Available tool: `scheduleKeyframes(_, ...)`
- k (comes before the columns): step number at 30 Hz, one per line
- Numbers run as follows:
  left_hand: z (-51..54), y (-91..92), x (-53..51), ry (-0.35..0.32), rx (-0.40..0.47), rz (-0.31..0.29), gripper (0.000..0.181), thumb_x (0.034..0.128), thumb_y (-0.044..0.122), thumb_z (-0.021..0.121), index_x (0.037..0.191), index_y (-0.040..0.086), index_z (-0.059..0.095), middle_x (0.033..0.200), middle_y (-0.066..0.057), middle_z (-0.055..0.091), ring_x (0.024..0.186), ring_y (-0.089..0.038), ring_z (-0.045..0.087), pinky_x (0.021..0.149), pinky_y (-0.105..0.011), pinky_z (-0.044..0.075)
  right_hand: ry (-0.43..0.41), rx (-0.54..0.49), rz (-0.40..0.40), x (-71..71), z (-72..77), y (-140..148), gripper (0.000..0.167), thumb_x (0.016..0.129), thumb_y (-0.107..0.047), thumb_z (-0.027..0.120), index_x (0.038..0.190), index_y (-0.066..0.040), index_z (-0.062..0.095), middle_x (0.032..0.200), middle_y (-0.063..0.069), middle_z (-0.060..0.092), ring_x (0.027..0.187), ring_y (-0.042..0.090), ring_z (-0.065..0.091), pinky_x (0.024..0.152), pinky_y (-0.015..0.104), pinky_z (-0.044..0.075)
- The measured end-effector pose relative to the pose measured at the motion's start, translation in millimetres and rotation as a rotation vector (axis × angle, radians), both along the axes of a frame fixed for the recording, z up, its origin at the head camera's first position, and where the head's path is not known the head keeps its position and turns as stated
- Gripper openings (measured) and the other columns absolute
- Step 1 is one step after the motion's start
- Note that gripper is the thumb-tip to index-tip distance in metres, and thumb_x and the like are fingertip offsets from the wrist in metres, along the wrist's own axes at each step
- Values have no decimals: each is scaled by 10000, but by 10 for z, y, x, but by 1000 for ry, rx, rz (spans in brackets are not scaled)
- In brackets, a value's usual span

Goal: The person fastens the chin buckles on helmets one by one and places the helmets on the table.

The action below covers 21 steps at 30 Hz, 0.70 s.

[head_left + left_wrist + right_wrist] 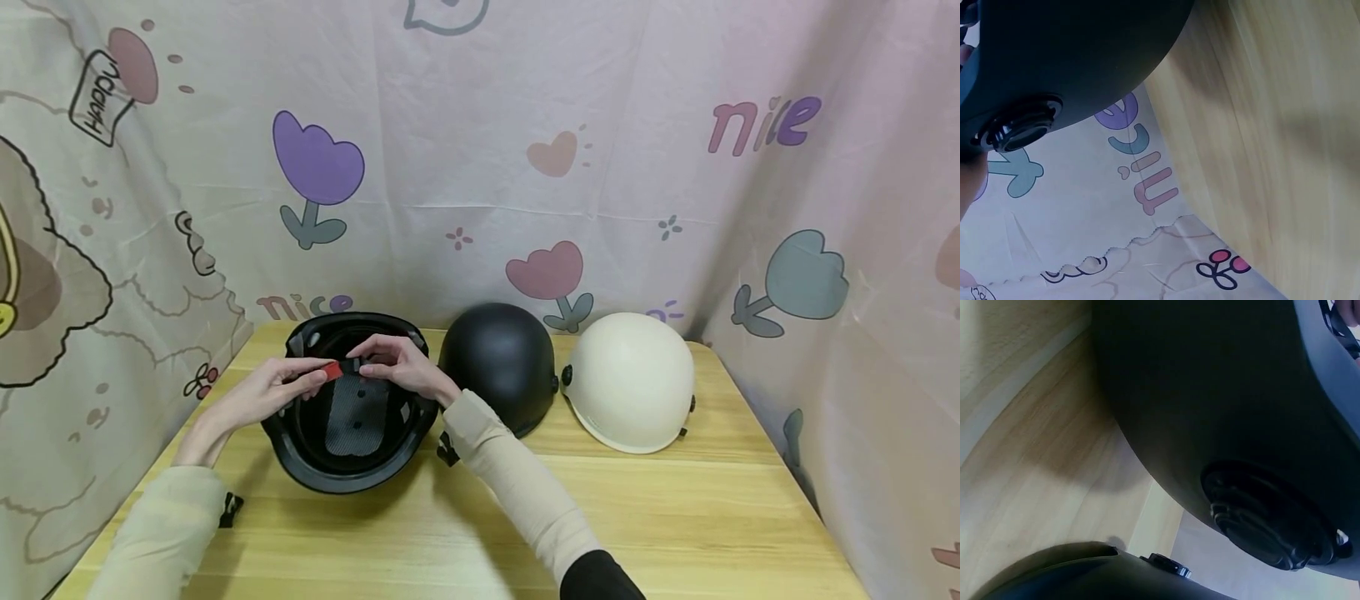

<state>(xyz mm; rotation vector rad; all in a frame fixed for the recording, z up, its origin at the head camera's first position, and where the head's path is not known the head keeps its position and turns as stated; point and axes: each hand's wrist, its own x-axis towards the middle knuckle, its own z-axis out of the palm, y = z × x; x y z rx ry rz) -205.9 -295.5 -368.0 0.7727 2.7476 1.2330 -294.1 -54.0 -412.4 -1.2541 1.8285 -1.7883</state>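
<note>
Far left, the left hand (262,393) reaches in, thumb and fingers pinching a red buckle piece (332,372) over the upturned black helmet (341,482), probably hollow-up on the table (675,517) for easy access. Right hand (401,365) angles in opposite, fingers bent, pinching the black buckle piece (350,366); can't tell if they're joined. Next, a dome-up black helmet (497,362), then a cream one (633,383).

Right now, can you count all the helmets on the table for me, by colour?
Black: 2, the upturned helmet and the dome-up black helmet
Cream: 1, the cream helmet
Total: 3 helmets
</note>
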Motion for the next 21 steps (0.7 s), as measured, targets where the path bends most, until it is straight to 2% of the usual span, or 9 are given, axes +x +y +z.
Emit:
scheduleKeyframes(4,6,-2,-4,-6,-2,-27,216,1057,134,513,1191,57,664,777,-112,582,508,-187,463,455,-261,413,30,6,20,2,3,0,264,954,61,610,1215,104,605,1145,313,616,928,547,625,788,225,578)
scheduleKeyframes(7,9,-3,-7,-5,-4,-38,220,1057,128,510,1190,47,665,776,-101,586,501,-189,461,450,-261,413,55,12,11,9,15,1,260,941,65,629,1198,100,609,1104,314,631,886,547,625,765,228,575)
scheduleKeyframes(10,16,0,-7,-4,-18,-42,232,1055,131,516,1203,42,670,791,-60,601,546,-180,492,474,-259,428,52,28,3,15,19,-2,252,933,66,640,1181,93,603,1079,322,647,826,458,653,782,320,593)
scheduleKeyframes(13,24,12,-3,-7,-22,-44,210,1048,132,532,1167,54,686,795,-47,613,572,-176,507,488,-256,436,7,26,14,20,12,-8,265,925,96,634,1180,100,564,1072,363,645,751,265,659,835,523,575)
scheduleKeyframes(15,26,21,0,-10,-21,-47,186,1041,132,546,1125,60,696,793,-58,621,586,-169,508,498,-251,434,-15,20,24,23,9,-14,285,918,119,629,1186,107,533,1078,385,640,735,153,640,850,619,538)
scheduleKeyframes(17,24,28,4,-6,-19,-49,188,1033,127,560,1119,49,708,793,-52,632,629,-158,526,522,-250,433,-22,8,35,24,2,-19,314,906,140,629,1194,115,506,1083,404,633,736,141,635,847,658,520)
scheduleKeyframes(21,18,25,6,-5,-32,-51,242,1027,131,573,1188,11,707,836,-2,677,737,-79,576,586,-239,441,9,-3,49,19,-14,-27,343,890,156,639,1199,123,494,1069,415,631,744,207,642,822,654,531)
